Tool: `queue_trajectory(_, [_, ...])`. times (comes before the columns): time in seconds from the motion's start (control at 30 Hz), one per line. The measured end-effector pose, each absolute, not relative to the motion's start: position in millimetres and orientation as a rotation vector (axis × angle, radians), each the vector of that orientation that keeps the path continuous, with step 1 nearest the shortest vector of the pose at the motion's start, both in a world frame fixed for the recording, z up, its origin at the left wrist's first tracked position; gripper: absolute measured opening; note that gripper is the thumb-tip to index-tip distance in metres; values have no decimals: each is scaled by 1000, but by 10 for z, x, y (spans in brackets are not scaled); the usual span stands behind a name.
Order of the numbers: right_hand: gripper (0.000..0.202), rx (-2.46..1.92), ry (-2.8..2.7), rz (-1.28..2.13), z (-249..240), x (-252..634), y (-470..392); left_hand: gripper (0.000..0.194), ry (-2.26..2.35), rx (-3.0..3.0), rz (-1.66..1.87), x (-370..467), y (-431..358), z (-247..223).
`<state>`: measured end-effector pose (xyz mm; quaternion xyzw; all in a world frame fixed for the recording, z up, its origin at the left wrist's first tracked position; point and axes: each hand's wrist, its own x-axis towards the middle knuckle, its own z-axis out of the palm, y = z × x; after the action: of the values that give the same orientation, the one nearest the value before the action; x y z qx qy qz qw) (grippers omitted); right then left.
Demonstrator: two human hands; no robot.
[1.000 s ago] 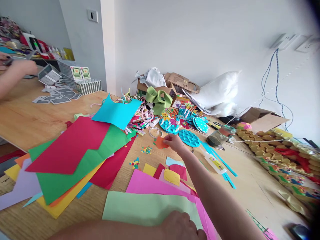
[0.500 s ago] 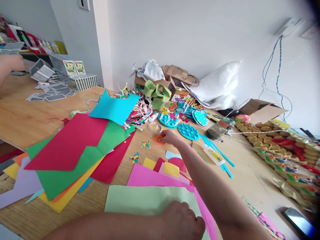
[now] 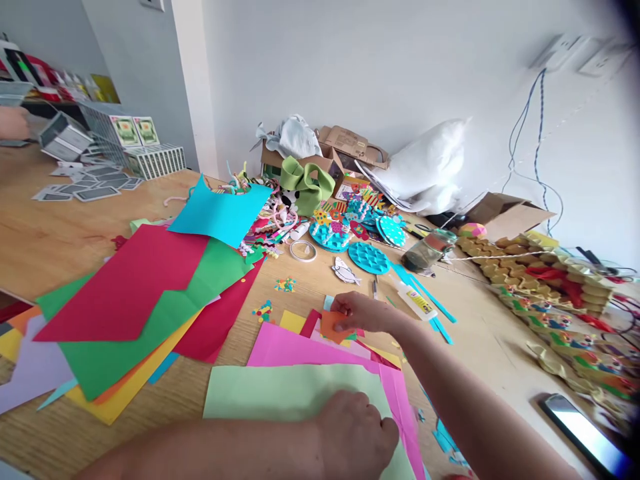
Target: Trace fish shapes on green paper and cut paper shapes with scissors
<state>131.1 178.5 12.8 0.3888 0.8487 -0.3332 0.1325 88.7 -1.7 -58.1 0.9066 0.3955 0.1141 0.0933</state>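
One orange paper piece (image 3: 333, 327), partly covered, is pinched in the right hand (image 3: 369, 312), beyond the pale green sheet (image 3: 265, 391); atop that sheet curls the left hand (image 3: 356, 432), underside hidden, its grip impossible to tell.

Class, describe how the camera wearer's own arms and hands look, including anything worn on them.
The left forearm and right forearm are bare where they show, with no sleeve, watch or bracelet visible. The left hand and right hand are ungloved; no rings show, though some fingers are hidden.
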Motion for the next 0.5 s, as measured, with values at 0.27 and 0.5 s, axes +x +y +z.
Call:
queue_trajectory(0.27, [36, 1159, 2535, -599, 83, 1270, 1547, 19, 1170, 2663, 276, 884, -6, -529])
queue_trajectory(0.5, [17, 1220, 2537, -607, 113, 1314, 1602, 19, 1168, 2658, 292, 881, -8, -545])
